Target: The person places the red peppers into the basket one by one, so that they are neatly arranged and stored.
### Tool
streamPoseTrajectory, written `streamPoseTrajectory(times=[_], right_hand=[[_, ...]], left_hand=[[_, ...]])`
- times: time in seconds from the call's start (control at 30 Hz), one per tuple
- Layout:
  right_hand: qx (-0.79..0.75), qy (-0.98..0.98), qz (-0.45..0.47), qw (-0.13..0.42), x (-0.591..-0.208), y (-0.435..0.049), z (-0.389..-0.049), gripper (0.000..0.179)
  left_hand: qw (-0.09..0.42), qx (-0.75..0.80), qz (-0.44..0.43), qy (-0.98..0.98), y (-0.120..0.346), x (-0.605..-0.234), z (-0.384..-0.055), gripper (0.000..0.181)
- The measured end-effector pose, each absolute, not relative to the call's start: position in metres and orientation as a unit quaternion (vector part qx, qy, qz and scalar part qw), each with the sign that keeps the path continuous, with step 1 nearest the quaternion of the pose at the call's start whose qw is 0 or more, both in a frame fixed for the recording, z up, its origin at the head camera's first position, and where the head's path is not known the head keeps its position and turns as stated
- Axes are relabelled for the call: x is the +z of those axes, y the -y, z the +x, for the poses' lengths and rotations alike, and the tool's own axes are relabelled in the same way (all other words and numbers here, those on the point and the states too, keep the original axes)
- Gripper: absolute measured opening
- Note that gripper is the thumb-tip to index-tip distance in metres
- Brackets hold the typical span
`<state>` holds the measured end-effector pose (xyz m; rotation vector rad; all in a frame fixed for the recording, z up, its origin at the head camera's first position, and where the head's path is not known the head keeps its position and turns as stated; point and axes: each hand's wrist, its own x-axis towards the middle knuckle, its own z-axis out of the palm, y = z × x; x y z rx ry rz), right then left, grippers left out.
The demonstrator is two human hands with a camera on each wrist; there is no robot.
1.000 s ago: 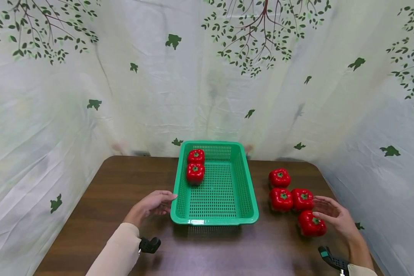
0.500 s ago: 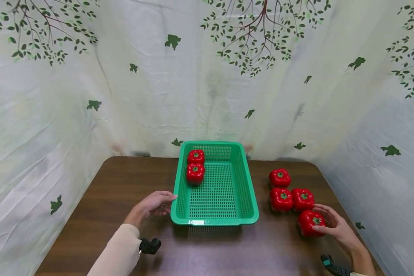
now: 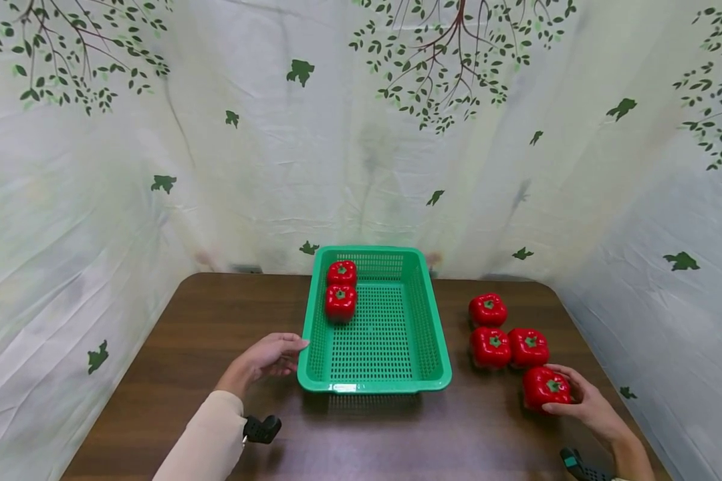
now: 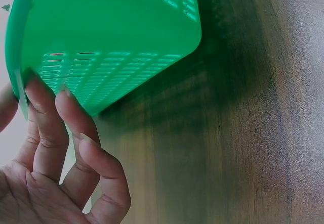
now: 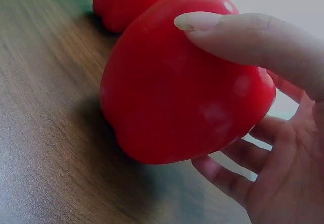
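Observation:
A green plastic basket (image 3: 373, 386) with slotted walls stands mid-table. My left hand (image 3: 271, 354) pinches its left rim; in the left wrist view the thumb is on one side of the rim (image 4: 14, 47) and fingers are on the other. Two red bell peppers, a front one (image 3: 340, 306) and a back one (image 3: 341, 271), sit in the basket's left side. At the right, my right hand (image 3: 592, 407) grips the nearest red bell pepper (image 3: 543, 389), thumb on one side and fingers round the other. In the right wrist view this bell pepper (image 5: 172, 87) looks slightly tilted.
Beyond the held pepper stand three more red bell peppers: a rear one (image 3: 487, 310), a left one (image 3: 489, 348) and a right one (image 3: 527, 347). They rest on the brown wooden table (image 3: 234, 304). A leaf-patterned curtain (image 3: 265, 180) hangs behind and at both sides.
My right hand has come down from beside the peppers and taken hold of the nearest one, which has shifted slightly right. The left hand and basket stay put.

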<state>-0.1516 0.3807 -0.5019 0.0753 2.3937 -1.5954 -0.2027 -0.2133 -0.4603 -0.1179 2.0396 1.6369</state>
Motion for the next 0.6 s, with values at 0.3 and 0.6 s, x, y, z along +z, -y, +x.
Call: streamPoseTrajectory(times=[0.3, 0.6], right_hand=[[-0.558, -0.821, 0.025, 0.12, -0.5, -0.379, -0.15, 0.063], [-0.572, -0.813, 0.001, 0.103, -0.49, -0.378, -0.148, 0.056]], left_hand=[[0.254, 0.601, -0.052, -0.756, 0.214, -0.459, -0.202, 0.033], [0.26, 0.607, -0.043, -0.75, 0.214, -0.46, -0.204, 0.03]])
